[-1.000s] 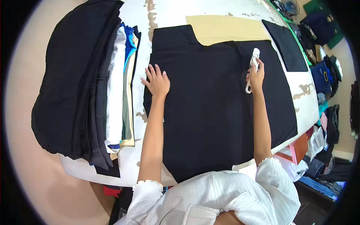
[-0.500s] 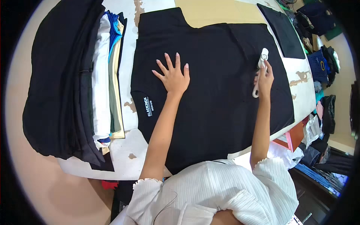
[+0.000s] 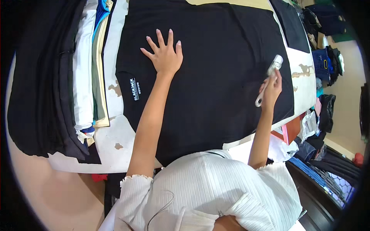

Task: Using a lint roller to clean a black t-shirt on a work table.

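The left hand (image 3: 166, 57) is lying released, fingers spread, on the black garment (image 3: 204, 88); the right hand (image 3: 273, 90) is grasping a white handled tool (image 3: 277, 61) over the garment's right side, and I am unable to confirm contact. The garment is lying spread across the white table (image 3: 111, 144), white print (image 3: 135, 89) showing near its left edge. Dark and pale layered garments (image 3: 59, 84) are lying farther left

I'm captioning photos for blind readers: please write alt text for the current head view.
A person's left hand lies spread on a black shirt laid out on a worn white table, while the right hand holds a white handled tool, possibly a lint roller, over it. Stacked cloth items lie at left.
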Available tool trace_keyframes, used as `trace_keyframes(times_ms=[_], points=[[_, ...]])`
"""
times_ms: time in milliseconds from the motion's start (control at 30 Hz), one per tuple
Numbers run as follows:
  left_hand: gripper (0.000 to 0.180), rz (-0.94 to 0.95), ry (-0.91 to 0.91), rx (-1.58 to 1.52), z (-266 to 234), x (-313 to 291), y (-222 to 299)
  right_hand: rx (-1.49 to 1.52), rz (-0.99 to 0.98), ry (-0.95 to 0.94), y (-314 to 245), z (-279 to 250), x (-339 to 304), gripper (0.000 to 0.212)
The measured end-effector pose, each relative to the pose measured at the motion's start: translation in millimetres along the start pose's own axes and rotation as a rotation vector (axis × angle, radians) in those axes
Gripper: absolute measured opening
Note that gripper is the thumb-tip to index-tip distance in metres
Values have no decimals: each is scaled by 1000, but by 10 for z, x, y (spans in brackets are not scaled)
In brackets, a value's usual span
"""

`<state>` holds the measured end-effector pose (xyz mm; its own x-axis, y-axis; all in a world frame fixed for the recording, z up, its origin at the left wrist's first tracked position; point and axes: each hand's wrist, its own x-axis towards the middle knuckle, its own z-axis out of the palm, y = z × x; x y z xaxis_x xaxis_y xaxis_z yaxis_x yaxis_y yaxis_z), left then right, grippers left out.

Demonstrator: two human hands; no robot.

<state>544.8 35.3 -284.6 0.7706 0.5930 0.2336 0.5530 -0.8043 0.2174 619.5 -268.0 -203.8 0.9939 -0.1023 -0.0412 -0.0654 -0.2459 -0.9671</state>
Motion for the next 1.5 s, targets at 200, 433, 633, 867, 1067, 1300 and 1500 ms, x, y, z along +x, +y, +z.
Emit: trace_keyframes(times_ms=[200, 433, 633, 867, 1067, 1300, 1500], points=[[52, 10, 17, 1, 12, -5, -6, -137, 239, -975, -264, 2, -839, 28], [56, 32, -76, -106, -114, -103, -18, -28, 53, 3, 129, -619, -259, 33], [63, 13, -390, -189, -579, -1072, 299, -106, 218, -795, -189, -480, -920, 32], [58, 109, -220, -71, -707, -1761, -59, 82, 168, -153, 323, -1216, -725, 33], [56, 69, -199, 3, -711, -1743, -2, 144, 45, 111, 268, -1114, -591, 28], [59, -241, -170, -6, -689, -1656, 35, 52, 220, -1133, -113, -545, -1376, 29], [56, -316, -84, 49, -641, -1581, -225, 78, 59, -322, 531, -1522, -305, 31]])
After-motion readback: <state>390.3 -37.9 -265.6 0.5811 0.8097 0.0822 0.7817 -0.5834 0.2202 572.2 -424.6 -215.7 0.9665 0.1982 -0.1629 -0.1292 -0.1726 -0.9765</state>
